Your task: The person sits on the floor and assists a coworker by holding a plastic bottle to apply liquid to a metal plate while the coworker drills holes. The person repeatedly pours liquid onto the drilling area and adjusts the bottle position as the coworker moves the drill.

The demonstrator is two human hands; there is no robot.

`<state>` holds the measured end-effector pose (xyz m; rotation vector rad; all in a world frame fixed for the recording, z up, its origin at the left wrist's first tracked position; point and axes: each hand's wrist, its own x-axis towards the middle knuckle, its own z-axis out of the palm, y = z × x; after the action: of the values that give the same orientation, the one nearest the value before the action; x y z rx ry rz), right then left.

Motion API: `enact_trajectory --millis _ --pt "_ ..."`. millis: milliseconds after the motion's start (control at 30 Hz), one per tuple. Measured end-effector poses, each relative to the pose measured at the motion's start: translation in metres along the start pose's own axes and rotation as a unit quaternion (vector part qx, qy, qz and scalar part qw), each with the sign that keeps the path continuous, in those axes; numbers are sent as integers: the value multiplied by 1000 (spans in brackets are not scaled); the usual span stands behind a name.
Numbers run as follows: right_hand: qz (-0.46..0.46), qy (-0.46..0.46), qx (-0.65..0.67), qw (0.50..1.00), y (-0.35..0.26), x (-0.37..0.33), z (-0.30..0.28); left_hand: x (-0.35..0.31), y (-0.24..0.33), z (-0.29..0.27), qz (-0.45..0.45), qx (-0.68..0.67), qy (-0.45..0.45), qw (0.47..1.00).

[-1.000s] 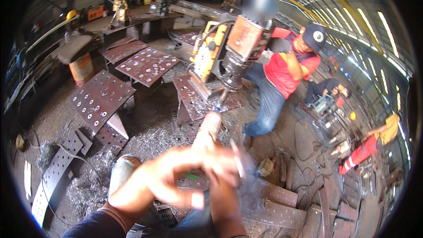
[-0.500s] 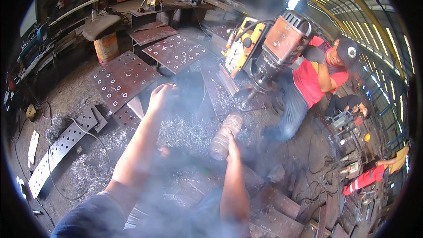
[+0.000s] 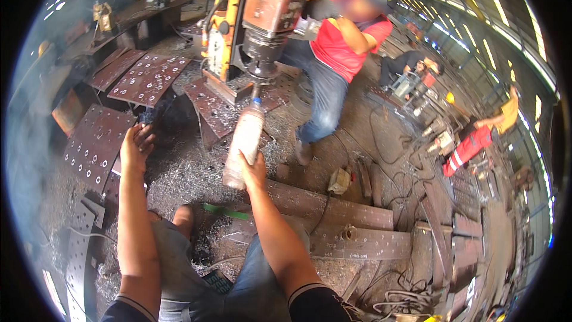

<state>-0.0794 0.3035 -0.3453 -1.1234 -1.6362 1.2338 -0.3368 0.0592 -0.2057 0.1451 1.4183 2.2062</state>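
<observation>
Just below the boxy orange-and-black metal drill (image 3: 275, 9), a cloudy, blue-capped plastic bottle (image 3: 244, 138) is grasped by the right hand (image 3: 254, 170), apparently being aimed drillward; steadiness is called for next. Whether anything is held by the half-curled left hand (image 3: 137, 146) cannot be told.

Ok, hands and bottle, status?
Right hand gripping plastic bottle. Left hand raised, grip unclear. Drill at bottle's blue-tipped end; contact unclear.

The left hand (image 3: 137, 148) is raised at nine o'clock, fingers parted and loosely bent, the left forearm (image 3: 134, 220) pointing to twelve. The right forearm (image 3: 274, 226) points to eleven, the right hand (image 3: 252, 170) closed in a grip.
</observation>
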Motion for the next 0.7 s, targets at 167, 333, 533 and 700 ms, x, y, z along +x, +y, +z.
enact_trajectory --millis 167,333,533,700 --pt "-23 -29 -19 999 -45 -24 -12 2 -4 0 -6 -9 19 1000" --pt "-136 67 -78 985 -28 -21 -10 3 -8 15 -9 -32 25 999" --pt "-99 51 -43 993 -40 -25 -11 4 -11 5 -1 -39 47 998" --pt "-103 92 -60 989 -36 -21 -9 12 -11 -2 -1 -17 17 1000"
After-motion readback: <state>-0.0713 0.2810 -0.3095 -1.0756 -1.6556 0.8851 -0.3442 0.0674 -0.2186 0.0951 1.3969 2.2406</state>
